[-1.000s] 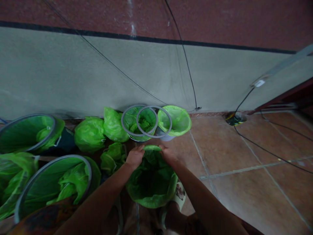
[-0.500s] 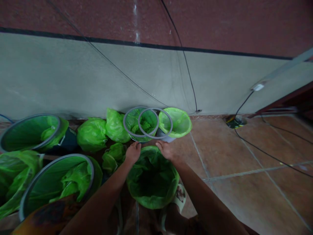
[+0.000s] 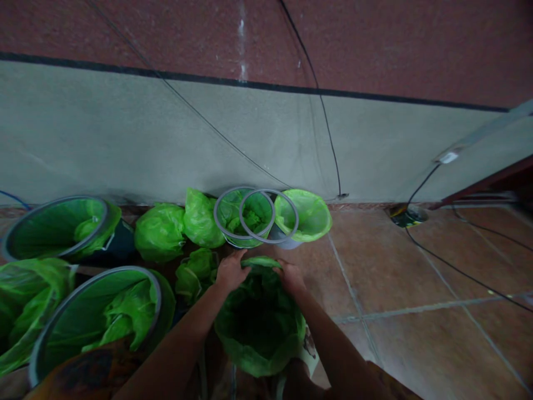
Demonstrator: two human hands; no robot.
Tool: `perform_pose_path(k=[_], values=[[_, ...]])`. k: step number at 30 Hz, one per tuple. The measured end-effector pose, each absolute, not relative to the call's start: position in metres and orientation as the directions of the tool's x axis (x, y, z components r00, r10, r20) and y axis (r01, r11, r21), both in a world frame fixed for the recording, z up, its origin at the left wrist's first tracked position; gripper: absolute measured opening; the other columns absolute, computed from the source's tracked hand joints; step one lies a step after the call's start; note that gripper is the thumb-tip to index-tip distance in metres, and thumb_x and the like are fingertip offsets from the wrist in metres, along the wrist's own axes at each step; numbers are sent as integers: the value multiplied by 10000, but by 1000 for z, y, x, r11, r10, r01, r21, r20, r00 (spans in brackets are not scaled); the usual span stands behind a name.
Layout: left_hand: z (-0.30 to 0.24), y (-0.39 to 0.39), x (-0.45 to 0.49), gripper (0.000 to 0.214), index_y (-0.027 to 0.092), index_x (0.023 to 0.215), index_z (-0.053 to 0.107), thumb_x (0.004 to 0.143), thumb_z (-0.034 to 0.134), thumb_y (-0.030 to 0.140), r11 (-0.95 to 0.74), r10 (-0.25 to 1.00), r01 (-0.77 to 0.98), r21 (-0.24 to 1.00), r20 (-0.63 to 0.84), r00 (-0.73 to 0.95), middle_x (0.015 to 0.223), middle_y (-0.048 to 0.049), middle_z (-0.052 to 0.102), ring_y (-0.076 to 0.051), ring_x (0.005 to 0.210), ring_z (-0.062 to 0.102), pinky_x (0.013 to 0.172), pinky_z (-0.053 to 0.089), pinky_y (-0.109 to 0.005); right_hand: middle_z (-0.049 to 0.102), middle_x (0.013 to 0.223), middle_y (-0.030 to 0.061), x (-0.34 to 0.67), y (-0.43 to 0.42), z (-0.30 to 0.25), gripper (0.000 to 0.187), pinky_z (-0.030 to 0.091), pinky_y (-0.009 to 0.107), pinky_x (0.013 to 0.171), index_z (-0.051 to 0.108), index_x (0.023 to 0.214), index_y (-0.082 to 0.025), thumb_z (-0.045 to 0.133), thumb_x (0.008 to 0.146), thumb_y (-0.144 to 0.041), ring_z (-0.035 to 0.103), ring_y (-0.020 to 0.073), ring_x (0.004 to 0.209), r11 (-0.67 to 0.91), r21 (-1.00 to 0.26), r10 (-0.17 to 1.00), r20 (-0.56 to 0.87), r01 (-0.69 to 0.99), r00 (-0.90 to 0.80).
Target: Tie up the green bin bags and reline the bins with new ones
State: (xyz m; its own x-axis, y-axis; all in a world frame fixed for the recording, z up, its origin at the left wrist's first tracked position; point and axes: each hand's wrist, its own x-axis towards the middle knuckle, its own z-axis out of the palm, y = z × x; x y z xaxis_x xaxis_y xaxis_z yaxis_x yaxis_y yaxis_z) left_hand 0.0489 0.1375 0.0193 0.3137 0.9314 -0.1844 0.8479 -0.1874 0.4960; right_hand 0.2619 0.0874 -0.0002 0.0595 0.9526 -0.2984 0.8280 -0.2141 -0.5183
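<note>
We pinch the far edge of the green bin liner (image 3: 268,358) with our left hand (image 3: 230,273) and right hand (image 3: 292,279), fingers curled almost closed on it. The liner hangs wide open, low down by our shoe (image 3: 313,356). Past it, two gray rings (image 3: 297,217) overlap near the wall (image 3: 375,150).

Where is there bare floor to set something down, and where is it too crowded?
Bare tile lies between the light-green-lined bin by the wall and the dark can. Another patch sits between the right forearm and the trailing black cable. It is crowded left of the left hand, where large rimmed bins and green bags stand close together.
</note>
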Motion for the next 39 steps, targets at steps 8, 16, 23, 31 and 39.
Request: perform_pose_path(k=[8,16,23,31,39], values=[[16,149,44,531,121,1301,535,860,597,410,-52,958,808,587,-199,206,1299,-160,628,-251,1169,609,1022,443,-363,733,938,145,249,-9,-5,378,486,326,692,619,1180,-182,432,952,-419,706,274,854,-595,-335,802,-303,731,515],[21,177,62,306,169,1056,698,899,514,358,0,929,802,597,-296,220,1075,-89,740,-209,1007,680,893,492,-293,619,1299,181,271,60,30,500,450,380,1003,552,1314,-112,427,949,-430,592,274,1203,-437,-652,879,-162,620,449],[13,180,59,198,143,813,752,751,610,266,152,895,701,697,-398,201,749,-35,740,-196,733,680,708,500,-285,757,948,59,261,99,8,168,532,307,854,713,871,-193,562,809,-230,698,199,907,-393,-797,913,-282,458,294],[12,176,49,155,136,772,689,743,581,244,174,931,595,785,-328,159,726,-28,702,-167,703,640,708,498,-291,726,856,47,257,80,-5,193,513,288,816,675,755,-187,555,819,-325,664,185,843,-192,-943,917,-74,271,393],[21,152,24,229,190,918,682,746,553,112,-230,909,620,750,-62,413,832,-20,683,-150,791,632,793,511,-280,702,1051,87,264,54,-10,115,462,368,970,735,827,-216,621,818,-210,618,232,1074,-40,-760,993,41,649,109]])
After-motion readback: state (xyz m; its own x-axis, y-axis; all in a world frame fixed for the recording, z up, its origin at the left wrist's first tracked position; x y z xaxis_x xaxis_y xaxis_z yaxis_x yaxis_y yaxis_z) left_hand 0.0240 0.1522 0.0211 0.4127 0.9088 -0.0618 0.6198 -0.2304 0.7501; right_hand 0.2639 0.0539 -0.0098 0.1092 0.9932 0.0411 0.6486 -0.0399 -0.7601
